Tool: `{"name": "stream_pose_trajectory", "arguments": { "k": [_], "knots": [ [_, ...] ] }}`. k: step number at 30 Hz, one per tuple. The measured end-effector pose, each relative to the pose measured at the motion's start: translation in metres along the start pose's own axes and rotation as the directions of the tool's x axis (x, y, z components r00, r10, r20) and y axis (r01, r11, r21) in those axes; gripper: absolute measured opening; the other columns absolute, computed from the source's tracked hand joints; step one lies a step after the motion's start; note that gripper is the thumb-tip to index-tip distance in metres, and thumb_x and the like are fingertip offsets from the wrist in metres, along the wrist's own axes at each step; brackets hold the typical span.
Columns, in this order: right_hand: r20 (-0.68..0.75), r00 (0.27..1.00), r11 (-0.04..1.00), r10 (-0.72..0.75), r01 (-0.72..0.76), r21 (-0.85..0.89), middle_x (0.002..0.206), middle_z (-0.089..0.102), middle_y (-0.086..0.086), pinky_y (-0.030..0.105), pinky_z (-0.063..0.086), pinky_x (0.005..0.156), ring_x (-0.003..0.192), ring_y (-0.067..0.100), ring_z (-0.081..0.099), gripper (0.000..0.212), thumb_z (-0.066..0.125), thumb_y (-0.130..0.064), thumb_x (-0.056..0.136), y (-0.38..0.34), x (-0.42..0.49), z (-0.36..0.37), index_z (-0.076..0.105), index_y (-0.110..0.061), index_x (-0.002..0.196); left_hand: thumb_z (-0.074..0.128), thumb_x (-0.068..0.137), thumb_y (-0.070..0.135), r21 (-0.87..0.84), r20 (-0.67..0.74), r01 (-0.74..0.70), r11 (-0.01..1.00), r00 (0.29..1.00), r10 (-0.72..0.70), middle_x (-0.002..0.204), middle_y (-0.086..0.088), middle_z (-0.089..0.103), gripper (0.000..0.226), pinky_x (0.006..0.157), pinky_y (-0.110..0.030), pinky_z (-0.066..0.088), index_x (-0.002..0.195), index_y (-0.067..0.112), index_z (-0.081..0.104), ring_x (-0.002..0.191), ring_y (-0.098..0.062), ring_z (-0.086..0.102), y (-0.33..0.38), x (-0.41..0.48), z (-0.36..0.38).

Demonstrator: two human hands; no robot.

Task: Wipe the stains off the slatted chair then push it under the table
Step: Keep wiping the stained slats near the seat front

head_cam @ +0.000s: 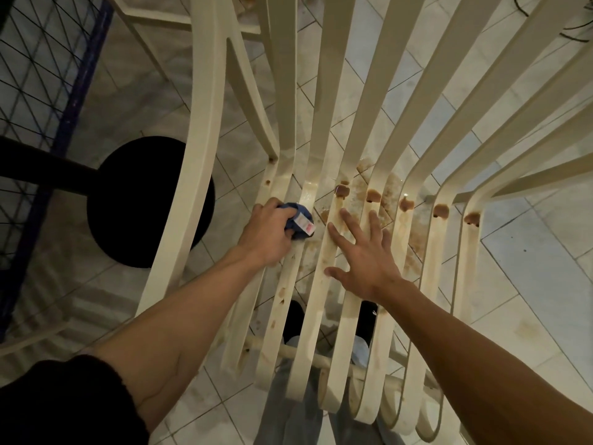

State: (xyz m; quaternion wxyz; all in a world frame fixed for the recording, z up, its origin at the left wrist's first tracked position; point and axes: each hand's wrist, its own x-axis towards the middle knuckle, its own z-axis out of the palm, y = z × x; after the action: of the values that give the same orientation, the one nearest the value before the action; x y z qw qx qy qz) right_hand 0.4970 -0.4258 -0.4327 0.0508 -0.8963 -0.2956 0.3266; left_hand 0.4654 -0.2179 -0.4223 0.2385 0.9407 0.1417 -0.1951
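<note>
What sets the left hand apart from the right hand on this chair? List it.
The left hand grips a bunched blue cloth; the right hand holds nothing. The left hand's fingers curl; the right hand's spread straight. The left hand is near the chair's side rail; the right hand is over the stained middle slats. Both reach onto the seat.

The floor [529, 258] is made of pale square tiles with thin dark lines between them. One tile on the right has a faint brown mark [526, 329] on it. On the left there is a big round black disc [150, 200]. A dark bar [41, 168] runs from it off to the left side. The bar crosses in front of a wire grid [29, 75] with a blue frame [80, 91]. At the top right, some thin dark cables [574, 30] lie on the tiles.
</note>
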Motion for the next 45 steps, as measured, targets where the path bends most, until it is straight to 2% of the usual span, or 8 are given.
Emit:
{"name": "stream_pose_trajectory", "arguments": {
  "k": [9,17,21,27,34,37,41,45],
  "knots": [
    [0.007,1.0,0.998,0.018,-0.019,0.061,0.16,-0.025,-0.01,0.064,-0.003,0.116,0.142,0.035,-0.034,0.087,0.055,-0.058,0.09,0.001,0.001,0.002,0.001,-0.038,0.155,0.061,0.087,0.016,0.03,0.156,-0.022,0.999,0.988,0.017,0.111,-0.005,0.052,0.021,0.089,-0.036,0.044,0.107,0.018,0.066,0.103,-0.029,0.049,-0.006,-0.041,0.001],
    [0.025,0.999,0.999,0.022,-0.023,0.041,0.16,-0.025,-0.009,0.065,-0.003,0.116,0.142,0.036,-0.033,0.087,0.053,-0.058,0.09,0.0,0.001,0.0,-0.001,-0.038,0.155,0.062,0.086,0.016,0.014,0.034,-0.018,1.0,0.999,0.017,0.115,-0.008,0.053,0.031,0.09,-0.041,0.046,0.117,0.018,0.065,0.106,-0.033,0.05,-0.002,-0.013,-0.004],
    [0.056,0.998,1.0,0.021,-0.022,0.02,0.158,-0.03,-0.007,0.064,-0.008,0.113,0.14,0.037,-0.035,0.088,0.052,-0.059,0.091,-0.001,0.002,0.002,-0.005,-0.038,0.155,0.058,0.09,0.017,0.103,0.111,-0.072,0.992,0.992,0.06,0.116,-0.008,0.05,0.027,0.091,-0.037,0.041,0.117,0.016,0.063,0.105,-0.033,0.046,0.0,-0.024,-0.003],
    [0.057,0.998,1.0,0.018,-0.019,0.023,0.158,-0.031,-0.007,0.063,-0.01,0.112,0.139,0.036,-0.037,0.087,0.051,-0.059,0.092,-0.001,0.002,0.002,-0.006,-0.038,0.155,0.059,0.089,0.018,0.097,0.195,-0.124,0.988,0.975,0.103,0.105,-0.001,0.047,0.015,0.09,-0.039,0.043,0.103,0.02,0.063,0.101,-0.028,0.047,-0.017,-0.062,0.007],
    [0.064,0.998,1.0,0.021,-0.021,0.011,0.158,-0.032,-0.006,0.064,-0.008,0.113,0.14,0.038,-0.035,0.087,0.05,-0.058,0.092,-0.003,0.002,0.001,-0.007,-0.038,0.155,0.058,0.087,0.011,0.04,0.045,-0.071,0.997,0.997,0.069,0.113,-0.008,0.053,0.027,0.089,-0.036,0.043,0.113,0.017,0.066,0.103,-0.032,0.05,-0.007,-0.025,0.0],
    [0.066,0.997,1.0,0.026,-0.026,0.007,0.158,-0.03,-0.006,0.064,-0.009,0.112,0.14,0.039,-0.034,0.087,0.051,-0.058,0.092,-0.003,0.002,0.001,-0.006,-0.037,0.155,0.058,0.088,0.012,0.054,0.065,-0.048,0.997,0.997,0.044,0.114,-0.009,0.053,0.024,0.089,-0.031,0.036,0.111,0.014,0.066,0.102,-0.033,0.05,-0.003,-0.024,0.002],
    [0.058,0.998,1.0,0.02,-0.021,0.01,0.159,-0.03,-0.006,0.064,-0.01,0.112,0.14,0.039,-0.034,0.086,0.051,-0.058,0.092,-0.002,0.001,0.0,-0.005,-0.037,0.155,0.059,0.088,0.013,0.055,0.118,-0.063,0.996,0.991,0.056,0.11,-0.005,0.051,0.022,0.09,-0.039,0.042,0.108,0.017,0.064,0.099,-0.031,0.048,-0.013,-0.051,0.008],
    [0.059,0.998,0.999,0.019,-0.021,0.026,0.158,-0.031,-0.006,0.063,-0.011,0.111,0.14,0.038,-0.035,0.086,0.051,-0.056,0.093,-0.003,0.0,0.0,-0.005,-0.037,0.155,0.06,0.088,0.013,0.066,0.151,-0.083,0.994,0.986,0.072,0.113,-0.002,0.05,0.027,0.089,-0.035,0.042,0.114,0.019,0.064,0.101,-0.028,0.046,-0.019,-0.081,0.014]
  ]
}}
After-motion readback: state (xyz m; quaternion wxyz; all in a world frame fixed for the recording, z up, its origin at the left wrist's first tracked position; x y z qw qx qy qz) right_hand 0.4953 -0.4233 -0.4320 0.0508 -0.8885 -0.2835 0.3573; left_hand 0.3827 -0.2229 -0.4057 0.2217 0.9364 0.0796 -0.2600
